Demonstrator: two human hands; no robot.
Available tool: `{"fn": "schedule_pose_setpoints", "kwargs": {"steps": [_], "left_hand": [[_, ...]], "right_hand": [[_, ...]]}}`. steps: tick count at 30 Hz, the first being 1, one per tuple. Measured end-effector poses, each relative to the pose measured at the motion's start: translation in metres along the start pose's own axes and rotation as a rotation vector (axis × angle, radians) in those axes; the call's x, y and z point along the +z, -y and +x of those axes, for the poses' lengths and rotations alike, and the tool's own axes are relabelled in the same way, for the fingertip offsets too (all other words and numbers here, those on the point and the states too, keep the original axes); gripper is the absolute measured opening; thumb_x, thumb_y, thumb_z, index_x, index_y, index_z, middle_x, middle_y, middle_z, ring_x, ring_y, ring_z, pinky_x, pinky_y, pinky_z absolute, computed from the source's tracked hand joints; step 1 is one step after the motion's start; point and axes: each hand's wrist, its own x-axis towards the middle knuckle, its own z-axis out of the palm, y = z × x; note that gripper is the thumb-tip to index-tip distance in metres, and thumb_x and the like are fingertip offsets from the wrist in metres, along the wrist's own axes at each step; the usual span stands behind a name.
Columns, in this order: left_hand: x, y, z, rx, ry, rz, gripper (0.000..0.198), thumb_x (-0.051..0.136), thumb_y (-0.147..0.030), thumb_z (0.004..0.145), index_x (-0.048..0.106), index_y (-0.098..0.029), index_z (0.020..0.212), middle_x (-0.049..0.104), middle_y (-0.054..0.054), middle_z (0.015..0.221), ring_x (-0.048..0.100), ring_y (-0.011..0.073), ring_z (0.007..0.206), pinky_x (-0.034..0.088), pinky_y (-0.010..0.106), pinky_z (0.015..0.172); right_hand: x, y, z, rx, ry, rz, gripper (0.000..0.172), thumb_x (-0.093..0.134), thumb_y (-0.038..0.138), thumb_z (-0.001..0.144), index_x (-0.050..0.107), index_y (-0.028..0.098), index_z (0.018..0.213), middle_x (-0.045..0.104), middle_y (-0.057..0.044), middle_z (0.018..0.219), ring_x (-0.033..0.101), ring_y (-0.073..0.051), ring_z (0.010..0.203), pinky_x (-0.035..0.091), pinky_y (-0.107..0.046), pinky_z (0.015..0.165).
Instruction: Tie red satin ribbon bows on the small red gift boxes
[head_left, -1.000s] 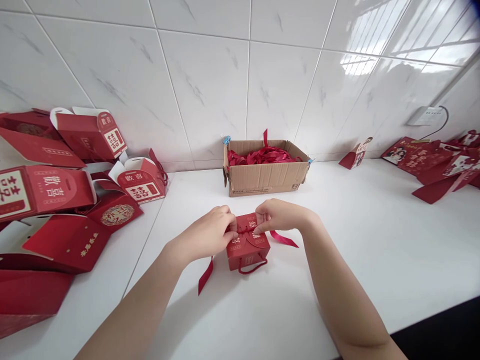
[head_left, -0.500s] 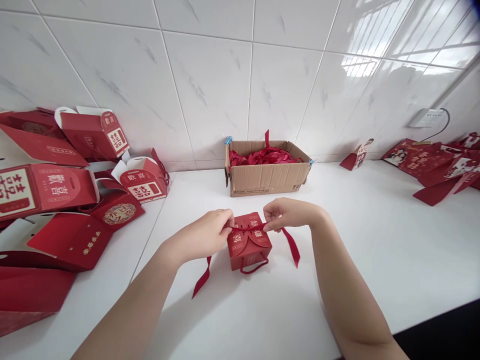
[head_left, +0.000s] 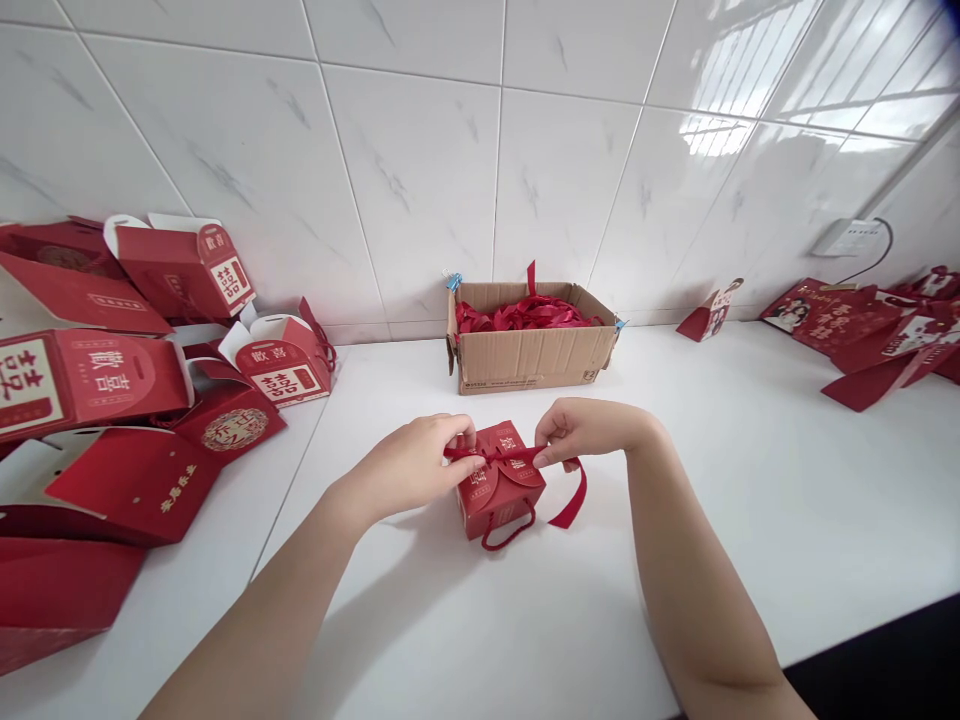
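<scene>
A small red gift box (head_left: pixel 506 490) stands upright on the white counter in front of me, its curved top flaps meeting in the middle and a red cord handle (head_left: pixel 510 538) hanging at its near side. Across the lid runs a red ribbon (head_left: pixel 517 455), crossed at the centre. My left hand (head_left: pixel 431 455) is closed at the box's left edge, thumb against the crossing, with ribbon between its fingers. On the other side my right hand (head_left: pixel 566 435) pinches the ribbon just off the lid; a loose tail hangs below it. The left tail is mostly hidden.
Behind the box, a cardboard box (head_left: pixel 536 358) full of red ribbons sits by the tiled wall. Several red gift boxes (head_left: pixel 281 360) are piled at the left. A small triangular box (head_left: pixel 709 312) and red bags (head_left: pixel 892 340) stand at the back right.
My left thumb has moved right onto the ribbon crossing, and the left tail no longer hangs down in sight. The right tail has swung inward. The gift box has turned slightly.
</scene>
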Motion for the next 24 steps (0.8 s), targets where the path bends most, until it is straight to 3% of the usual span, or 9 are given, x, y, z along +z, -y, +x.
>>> {"fn": "schedule_pose_setpoints", "kwargs": {"steps": [5, 9, 13, 18, 21, 24], "left_hand": [[0.006, -0.003, 0.003, 0.019, -0.024, -0.030, 0.024, 0.055, -0.048, 0.075, 0.059, -0.027, 0.087, 0.059, 0.000, 0.095, 0.057, 0.0195, 0.081, 0.044, 0.029, 0.065], [0.012, -0.004, 0.004, 0.083, -0.038, -0.055, 0.023, 0.055, -0.043, 0.077, 0.063, -0.030, 0.094, 0.055, 0.002, 0.099, 0.054, 0.0224, 0.094, 0.046, 0.032, 0.076], [0.016, -0.005, 0.004, 0.116, 0.018, -0.080, 0.024, 0.053, -0.037, 0.080, 0.065, -0.033, 0.100, 0.052, 0.003, 0.097, 0.054, 0.0215, 0.091, 0.045, 0.033, 0.078], [0.017, -0.005, 0.005, 0.117, 0.042, -0.090, 0.027, 0.054, -0.037, 0.079, 0.066, -0.033, 0.103, 0.052, 0.004, 0.096, 0.054, 0.0219, 0.090, 0.045, 0.034, 0.078], [0.017, -0.005, 0.006, 0.108, 0.049, -0.098, 0.028, 0.054, -0.037, 0.079, 0.065, -0.033, 0.104, 0.052, 0.003, 0.097, 0.055, 0.0216, 0.090, 0.045, 0.033, 0.077], [0.017, -0.003, 0.006, 0.105, 0.065, -0.106, 0.027, 0.054, -0.037, 0.079, 0.065, -0.034, 0.104, 0.053, 0.002, 0.097, 0.055, 0.0209, 0.090, 0.045, 0.031, 0.075]], "right_hand": [[0.001, 0.006, -0.006, -0.153, 0.053, 0.055, 0.027, 0.062, 0.043, 0.077, 0.066, 0.016, 0.077, 0.059, 0.000, 0.063, 0.053, -0.011, 0.060, 0.039, -0.022, 0.056], [0.001, 0.007, -0.011, -0.210, 0.039, 0.002, 0.026, 0.062, 0.041, 0.078, 0.068, 0.015, 0.081, 0.059, 0.000, 0.066, 0.050, -0.010, 0.061, 0.041, -0.023, 0.060], [0.000, 0.006, -0.014, -0.340, 0.109, 0.077, 0.026, 0.063, 0.039, 0.078, 0.070, 0.015, 0.084, 0.061, -0.001, 0.069, 0.053, -0.011, 0.064, 0.045, -0.024, 0.064], [-0.002, 0.003, -0.010, -0.473, 0.134, 0.253, 0.026, 0.071, 0.038, 0.072, 0.066, 0.013, 0.073, 0.061, -0.001, 0.067, 0.054, -0.012, 0.064, 0.048, -0.027, 0.065], [-0.003, 0.003, -0.013, -0.440, 0.062, 0.279, 0.024, 0.069, 0.036, 0.074, 0.065, 0.013, 0.070, 0.058, 0.001, 0.062, 0.052, -0.010, 0.059, 0.047, -0.025, 0.060], [-0.003, 0.006, -0.023, -0.271, -0.074, 0.185, 0.022, 0.065, 0.037, 0.077, 0.069, 0.015, 0.078, 0.063, -0.002, 0.072, 0.056, -0.012, 0.064, 0.047, -0.026, 0.060]]}}
